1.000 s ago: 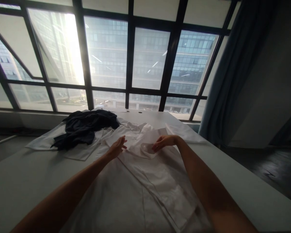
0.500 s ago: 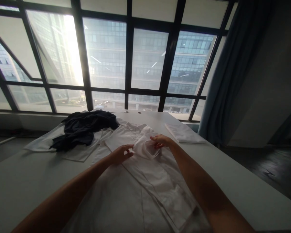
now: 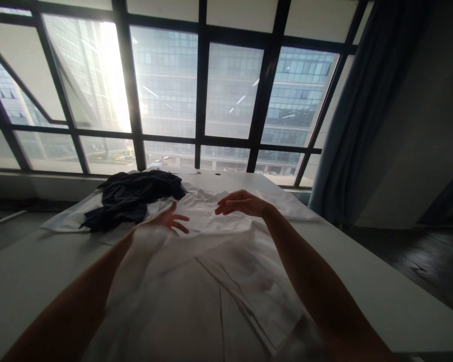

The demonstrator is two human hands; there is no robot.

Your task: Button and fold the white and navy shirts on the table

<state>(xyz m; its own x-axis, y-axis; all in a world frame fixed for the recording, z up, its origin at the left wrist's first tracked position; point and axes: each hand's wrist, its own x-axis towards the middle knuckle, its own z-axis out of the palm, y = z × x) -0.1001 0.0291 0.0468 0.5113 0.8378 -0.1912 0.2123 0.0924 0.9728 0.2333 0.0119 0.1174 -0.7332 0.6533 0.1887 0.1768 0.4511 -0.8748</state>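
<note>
A white shirt (image 3: 181, 296) lies spread on the white table in front of me, its collar end away from me. My left hand (image 3: 169, 220) is over the shirt's left side with its fingers spread and nothing in them. Blurred white cloth crosses in front of my left wrist, so part of that hand's back is hidden. Above the upper part of the shirt, near the collar, is my right hand (image 3: 243, 203). Its fingers are loosely bent and apart, holding nothing. One sleeve lies slantwise down the shirt's right half.
A crumpled dark garment (image 3: 136, 196) rests on other white cloth (image 3: 73, 213) at the table's far left. Folded white cloth (image 3: 290, 205) lies at the right edge of the table (image 3: 366, 276). Windows stand behind, with a blue curtain (image 3: 347, 136) at the right.
The bunched white cloth between my hands has been let go. My left hand has moved left and up, its fingers spreading. My right hand has risen slightly and opened.
</note>
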